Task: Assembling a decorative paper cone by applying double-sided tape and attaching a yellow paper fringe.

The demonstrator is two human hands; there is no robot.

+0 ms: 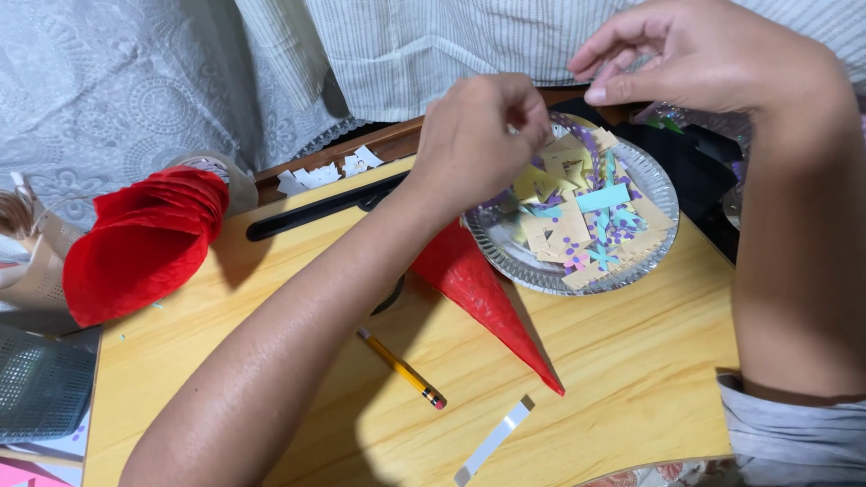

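Observation:
My left hand (478, 135) hovers over the near rim of a silver foil plate (505, 257), its fingers pinched together on something too small to make out. The plate holds several paper scraps (586, 221) in tan, teal and purple. My right hand (695, 54) is raised behind the plate, thumb and fingers pinched on a small pale bit. A red paper cone (483, 293) lies on the wooden table (622, 379), partly under my left forearm, its tip pointing toward me.
A yellow pencil (403, 369) and a white paper strip (493, 441) lie near the table's front. A red honeycomb paper roll (140, 239) and a tape roll (216, 171) sit at left. A black slot (316, 209) runs along the table's back.

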